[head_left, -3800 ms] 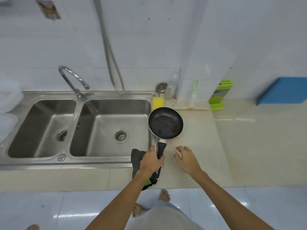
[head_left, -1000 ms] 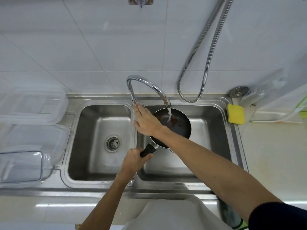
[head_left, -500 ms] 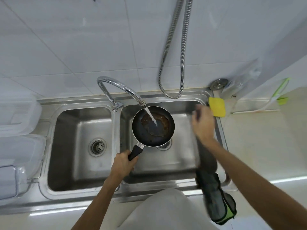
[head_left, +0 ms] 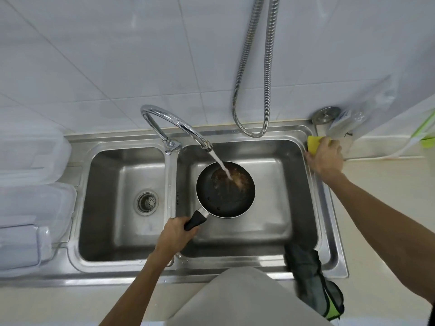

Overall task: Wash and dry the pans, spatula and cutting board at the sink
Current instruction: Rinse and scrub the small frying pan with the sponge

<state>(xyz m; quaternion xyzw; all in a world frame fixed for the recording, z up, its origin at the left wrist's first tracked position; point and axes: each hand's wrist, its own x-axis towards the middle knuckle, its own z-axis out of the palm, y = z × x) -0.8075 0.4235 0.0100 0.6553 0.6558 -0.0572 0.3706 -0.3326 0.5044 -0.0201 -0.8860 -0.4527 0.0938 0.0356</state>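
Double sink [head_left: 235,272]: black pan [head_left: 219,201] held over the right basin under the running faucet [head_left: 173,145], brownish water pooling inside. Left hand [head_left: 175,235]: fingers wrapped round the pan's handle. Right hand [head_left: 326,157]: fingers curled over the yellow sponge [head_left: 314,142] at the sink's right rear corner.

Black pan [head_left: 225,196] under running water, brown residue

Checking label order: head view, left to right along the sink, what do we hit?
Clear plastic containers → left-basin drain → left hand gripping the pan handle → pan under running water → right hand grasping the yellow sponge → green squeegee. Dark cloth left out: it overlaps the right hand's span.
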